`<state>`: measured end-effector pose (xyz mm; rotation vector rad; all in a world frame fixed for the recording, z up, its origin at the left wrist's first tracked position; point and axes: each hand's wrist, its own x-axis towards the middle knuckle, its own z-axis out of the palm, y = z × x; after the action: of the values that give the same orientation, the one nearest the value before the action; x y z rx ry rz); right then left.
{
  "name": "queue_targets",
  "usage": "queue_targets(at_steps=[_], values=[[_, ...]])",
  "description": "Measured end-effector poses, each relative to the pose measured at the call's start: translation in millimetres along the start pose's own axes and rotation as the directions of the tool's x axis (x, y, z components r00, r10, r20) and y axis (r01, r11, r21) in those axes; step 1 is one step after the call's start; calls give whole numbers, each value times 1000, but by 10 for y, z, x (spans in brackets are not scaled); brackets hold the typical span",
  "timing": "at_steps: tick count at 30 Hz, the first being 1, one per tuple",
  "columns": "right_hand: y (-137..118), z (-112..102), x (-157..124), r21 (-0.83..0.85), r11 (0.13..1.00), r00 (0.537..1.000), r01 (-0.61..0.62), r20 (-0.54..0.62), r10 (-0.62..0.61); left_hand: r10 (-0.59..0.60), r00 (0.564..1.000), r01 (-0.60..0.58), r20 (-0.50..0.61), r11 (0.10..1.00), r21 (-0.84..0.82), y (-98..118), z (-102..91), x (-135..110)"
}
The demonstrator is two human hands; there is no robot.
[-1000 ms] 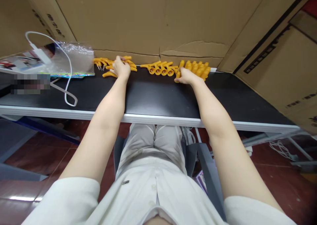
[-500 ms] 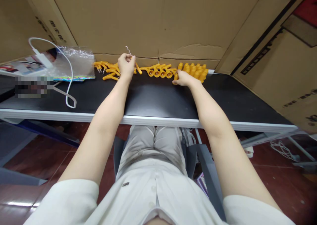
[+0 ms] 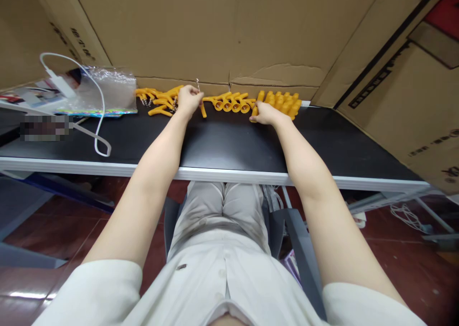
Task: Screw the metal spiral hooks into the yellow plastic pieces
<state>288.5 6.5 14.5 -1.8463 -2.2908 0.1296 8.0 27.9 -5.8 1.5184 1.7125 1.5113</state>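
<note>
My left hand [image 3: 189,100] is closed around a yellow-handled corkscrew [image 3: 204,111]. The metal spiral points up above the fingers, and part of the handle hangs below them. Just left of it lie several yellow Y-shaped corkscrew pieces [image 3: 160,111] with metal spirals. Between my hands runs a row of yellow pieces with round bell-shaped openings [image 3: 227,106]. My right hand [image 3: 266,114] pinches a yellow tube-shaped piece [image 3: 255,111] at the near left end of a group of upright yellow tubes [image 3: 287,103]. The palm side of this hand is hidden.
Cardboard [image 3: 233,34] walls in the back and right of the black table [image 3: 229,139]. At left are a clear plastic bag [image 3: 111,89], a white cable [image 3: 103,120] and a white-framed stand [image 3: 39,107]. A metal rim [image 3: 233,175] edges the table in front.
My left hand has moved right and slightly down with the corkscrew, whose spiral now stands more upright, closer to the bell-shaped row. My right hand has stayed put.
</note>
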Motion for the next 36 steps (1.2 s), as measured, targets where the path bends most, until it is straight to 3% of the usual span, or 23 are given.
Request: queue_targets(at_steps=[3, 6, 9, 13, 17, 20, 27, 33, 36], values=[[1, -7, -6, 71, 997, 999, -31, -17, 32, -115, 968, 74, 225, 980, 184, 57, -56, -176], [20, -4, 7, 116, 992, 999, -47, -15, 49, -114, 933, -7, 341, 943, 334, 74, -104, -271], [25, 5, 22, 103, 993, 998, -56, -9, 57, -70, 930, -126, 361, 862, 491, 66, -115, -272], [-6, 14, 25, 97, 994, 994, -58, -89, 66, 15, 956, -211, 293, 731, 649, 32, -76, -201], [-27, 7, 29, 49, 999, 986, -9, -166, 17, 52, 955, -219, 293, 789, 574, -12, -15, -148], [-38, -9, 30, -4, 999, 982, 48, -185, -48, 150, 945, -276, 290, 841, 465, -47, 18, -140], [-102, -33, -22, 8, 996, 988, 89, -129, -87, 259, 902, -381, 345, 853, 357, -77, 20, -163], [-82, -9, -1, 72, 996, 983, 45, -179, -31, 262, 875, -417, 406, 835, 360, -55, 26, -187], [-56, 4, 24, 122, 989, 985, 79, -164, -58, 261, 869, -426, 420, 825, 370, -40, 36, -199]])
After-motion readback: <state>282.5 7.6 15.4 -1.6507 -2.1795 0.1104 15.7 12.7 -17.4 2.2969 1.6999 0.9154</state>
